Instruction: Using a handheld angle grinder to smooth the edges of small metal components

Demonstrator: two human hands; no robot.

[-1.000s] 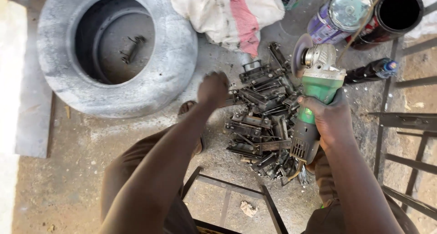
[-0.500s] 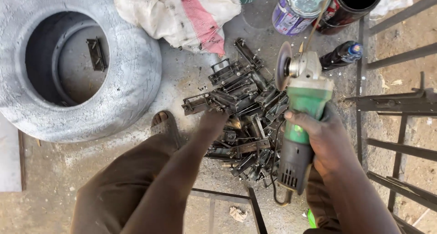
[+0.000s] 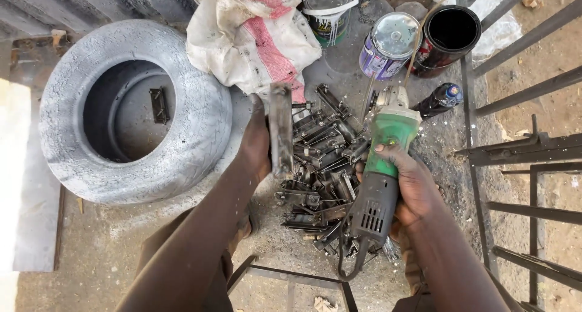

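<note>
Dusty concrete floor (image 3: 97, 239) fills the view, with a grey painted tyre (image 3: 200, 130) lying flat at nine o'clock; a small dark metal part (image 3: 159, 104) rests down in its hole, too shadowed to make out well. At the centre lies a heap of blackened metal brackets (image 3: 321, 160), tangled so that single pieces are hard to tell apart.

The left hand (image 3: 256, 143) is raised over the heap's ten o'clock edge, its fingers wrapped around a flat metal piece (image 3: 280, 129) held upright; the piece is blurred, and the hand hides its lower end. The right hand (image 3: 407, 181) grips the body of a green and grey angle grinder (image 3: 382, 172), fingers closed about it, at three o'clock of the heap. The grinder's head points toward twelve o'clock, and its disc is mostly hidden behind the green housing. Its cord loops down at six o'clock and passes out of sight.

At twelve o'clock lies a white cloth sack with a red stripe (image 3: 254, 39), covering the heap's far edge. Beside it stand a white paint bucket (image 3: 328, 15), cut off by the top edge, a lidded purple tin (image 3: 388, 48) and an open black tin (image 3: 447, 36). A dark bottle (image 3: 441, 100) lies near the grinder's head. Metal bars of a frame (image 3: 521, 151) cross the three o'clock side, running out of view.
</note>
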